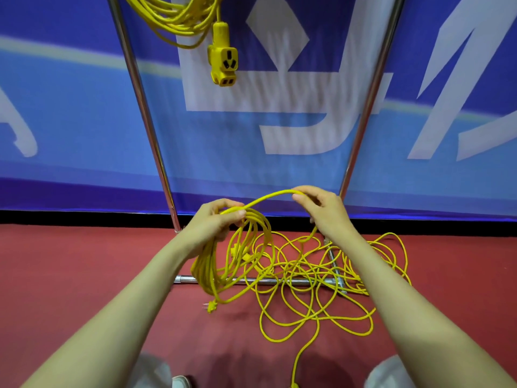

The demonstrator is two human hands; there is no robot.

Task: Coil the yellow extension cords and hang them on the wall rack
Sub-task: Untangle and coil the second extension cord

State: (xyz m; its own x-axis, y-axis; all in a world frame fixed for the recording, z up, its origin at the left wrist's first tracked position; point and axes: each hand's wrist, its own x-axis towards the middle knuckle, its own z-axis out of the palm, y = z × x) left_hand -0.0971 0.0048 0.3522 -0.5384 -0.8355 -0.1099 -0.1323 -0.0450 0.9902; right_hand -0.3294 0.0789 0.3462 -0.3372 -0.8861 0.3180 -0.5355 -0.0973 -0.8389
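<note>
My left hand grips the top of a bundle of yellow cord loops that hangs down to the floor, its plug end dangling at the bottom. My right hand pinches the same cord a short way along, and an arc of cord spans between the two hands. The uncoiled part of this cord lies in a loose tangle on the red floor under my right arm. Another yellow cord, coiled, hangs at the top of the frame with its socket block dangling.
Two slanting chrome rack poles stand before a blue banner. The rack's floor bars lie under the tangle. Red carpet covers the floor. My knees and a shoe show at the bottom.
</note>
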